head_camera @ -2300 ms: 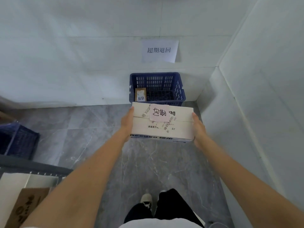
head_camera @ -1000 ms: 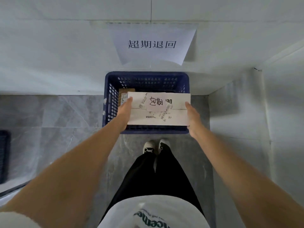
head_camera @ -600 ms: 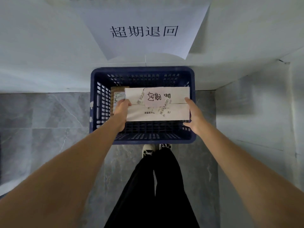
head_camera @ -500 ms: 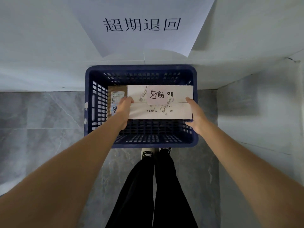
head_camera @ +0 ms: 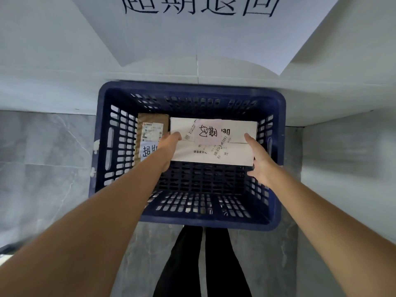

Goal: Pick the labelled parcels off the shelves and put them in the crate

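Inside the blue crate [head_camera: 190, 220], the white parcel [head_camera: 233, 153] lies long axis side to side beside a brown parcel [head_camera: 150, 133], its ends gripped by the left hand [head_camera: 169, 146] and right hand [head_camera: 260, 166], equally near.

Dark blue slotted crate [head_camera: 276, 129], white parcel [head_camera: 235, 153] with pink label [head_camera: 206, 132], brown parcel [head_camera: 153, 120], grey marbled floor [head_camera: 42, 151]

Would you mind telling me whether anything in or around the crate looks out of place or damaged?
Nothing stands out: the white parcel sits squarely inside the blue crate, beside the brown parcel.
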### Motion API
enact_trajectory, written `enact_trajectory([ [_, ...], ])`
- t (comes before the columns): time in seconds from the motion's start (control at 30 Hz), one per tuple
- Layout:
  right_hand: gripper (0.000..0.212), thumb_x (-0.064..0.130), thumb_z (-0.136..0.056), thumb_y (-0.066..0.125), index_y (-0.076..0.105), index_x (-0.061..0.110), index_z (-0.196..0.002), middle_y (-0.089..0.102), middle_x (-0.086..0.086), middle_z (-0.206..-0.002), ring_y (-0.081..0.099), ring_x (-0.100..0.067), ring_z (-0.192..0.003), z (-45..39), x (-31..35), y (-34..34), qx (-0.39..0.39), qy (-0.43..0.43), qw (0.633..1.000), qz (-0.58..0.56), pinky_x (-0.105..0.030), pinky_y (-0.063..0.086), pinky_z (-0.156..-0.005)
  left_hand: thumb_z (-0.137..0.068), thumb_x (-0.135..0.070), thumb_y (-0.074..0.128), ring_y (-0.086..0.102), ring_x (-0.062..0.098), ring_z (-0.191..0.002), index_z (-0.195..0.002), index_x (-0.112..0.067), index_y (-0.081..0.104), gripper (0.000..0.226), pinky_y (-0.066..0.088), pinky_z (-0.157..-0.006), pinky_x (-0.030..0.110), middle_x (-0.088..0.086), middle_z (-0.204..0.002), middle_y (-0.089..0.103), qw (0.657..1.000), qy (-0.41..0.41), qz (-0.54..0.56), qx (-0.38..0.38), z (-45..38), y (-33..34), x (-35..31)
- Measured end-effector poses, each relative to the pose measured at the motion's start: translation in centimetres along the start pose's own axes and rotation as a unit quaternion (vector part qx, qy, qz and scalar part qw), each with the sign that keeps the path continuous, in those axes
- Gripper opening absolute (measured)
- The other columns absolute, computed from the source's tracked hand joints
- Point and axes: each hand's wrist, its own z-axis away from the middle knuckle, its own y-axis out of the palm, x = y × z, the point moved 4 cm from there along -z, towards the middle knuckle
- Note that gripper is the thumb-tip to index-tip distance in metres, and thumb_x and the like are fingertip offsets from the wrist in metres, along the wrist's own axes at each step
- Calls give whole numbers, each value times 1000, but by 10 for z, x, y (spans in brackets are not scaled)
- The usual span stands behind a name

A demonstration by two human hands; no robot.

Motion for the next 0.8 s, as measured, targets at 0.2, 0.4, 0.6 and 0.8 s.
enact_trajectory([
  [0.2, 97, 87, -73, 41, 31, 29, -151, 37, -5, -154, 37, -27, -140, -33, 18, 13, 14, 0, 1000, -3, -52, 22, -118, -91, -23, 47, 37, 28, -127, -136, -14, 43, 46, 32, -99, 39, 8, -136, 40, 1000, 10, 18, -19, -38, -3, -8],
  [0.4, 97, 92, -69, 35, 38, 34, -147, 40, 0, -153, 38, -19, -139, -62, 9, 23, 5, -22, 999, -24, -45, 20, -119, -78, -29, 53, 48, 30, -121, -124, -23, 50, 46, 38, -107, 45, 6, -132, 52, 1000, 20, 22, -9, -62, -1, -6],
  [0.6, 88, 86, -76, 35, 40, 33, -146, 44, 0, -150, 42, -18, -136, -79, 5, 34, 1, -30, 999, -25, -44, 18, -120, -89, -24, 48, 43, 23, -110, -141, -30, 41, 53, 37, -99, 37, 1, -133, 47, 998, 38, 46, -29, -78, -3, 7],
  [0.8, 117, 96, -49, 39, 36, 34, -148, 40, -1, -153, 38, -23, -139, -94, 9, 37, -16, -33, 999, 3, -49, 24, -118, -94, -23, 48, 34, 26, -134, -151, -30, 24, 62, 27, -99, 32, 2, -149, 35, 996, 62, 67, -21, -77, -3, 2],
])
